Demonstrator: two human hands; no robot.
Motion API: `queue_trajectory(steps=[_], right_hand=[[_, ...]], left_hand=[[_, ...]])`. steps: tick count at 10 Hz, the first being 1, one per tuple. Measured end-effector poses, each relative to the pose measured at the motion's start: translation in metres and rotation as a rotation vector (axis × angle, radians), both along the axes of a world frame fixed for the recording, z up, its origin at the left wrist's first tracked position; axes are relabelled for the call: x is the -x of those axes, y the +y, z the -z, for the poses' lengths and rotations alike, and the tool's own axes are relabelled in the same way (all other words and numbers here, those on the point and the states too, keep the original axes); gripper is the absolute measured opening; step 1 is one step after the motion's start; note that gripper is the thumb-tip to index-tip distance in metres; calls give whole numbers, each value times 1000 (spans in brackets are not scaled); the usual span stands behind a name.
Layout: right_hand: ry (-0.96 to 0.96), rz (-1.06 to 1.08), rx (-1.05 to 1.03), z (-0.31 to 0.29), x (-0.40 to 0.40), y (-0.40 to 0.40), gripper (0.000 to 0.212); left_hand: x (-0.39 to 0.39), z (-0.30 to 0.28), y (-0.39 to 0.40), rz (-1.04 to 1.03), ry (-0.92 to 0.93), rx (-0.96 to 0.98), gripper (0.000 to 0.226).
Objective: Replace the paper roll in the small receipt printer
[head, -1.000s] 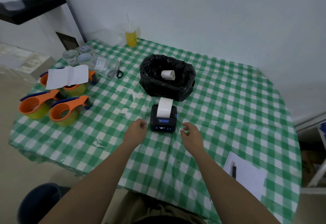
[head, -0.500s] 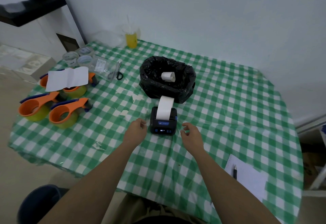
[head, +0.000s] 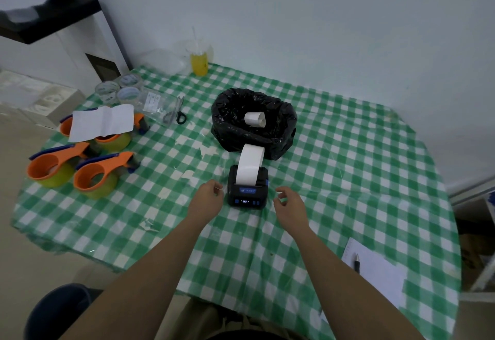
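Observation:
A small black receipt printer stands on the green checked tablecloth, its front lights lit. A white paper strip rises out of its slot and curls back toward a black bag-lined bin. Inside the bin lies a white paper roll. My left hand hovers just left of the printer, fingers loosely curled, holding nothing. My right hand hovers just right of it, fingers apart and empty. Neither hand touches the printer.
Three orange tape dispensers with a white sheet lie at the left. Scissors, tape rolls and a yellow drink cup sit behind. A notepad with a pen lies near the right front edge.
Both hands have stayed beside the printer; the right fingers have spread slightly. The paper strip has fed out a little longer.

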State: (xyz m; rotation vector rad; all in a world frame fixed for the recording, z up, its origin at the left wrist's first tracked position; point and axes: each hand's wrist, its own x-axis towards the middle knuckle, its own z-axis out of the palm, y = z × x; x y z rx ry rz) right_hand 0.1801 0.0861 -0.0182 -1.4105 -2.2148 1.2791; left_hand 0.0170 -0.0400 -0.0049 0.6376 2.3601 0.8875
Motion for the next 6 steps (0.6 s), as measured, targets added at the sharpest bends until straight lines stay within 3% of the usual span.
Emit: queue_trajectory(steps=[4, 6], right_hand=[[22, 22, 17, -5, -1, 1, 27], [129, 115, 89, -6, -11, -7, 25]], left_hand=[[-3, -4, 4, 4, -3, -1, 26], [-14, 4, -12, 7, -21, -21, 22]])
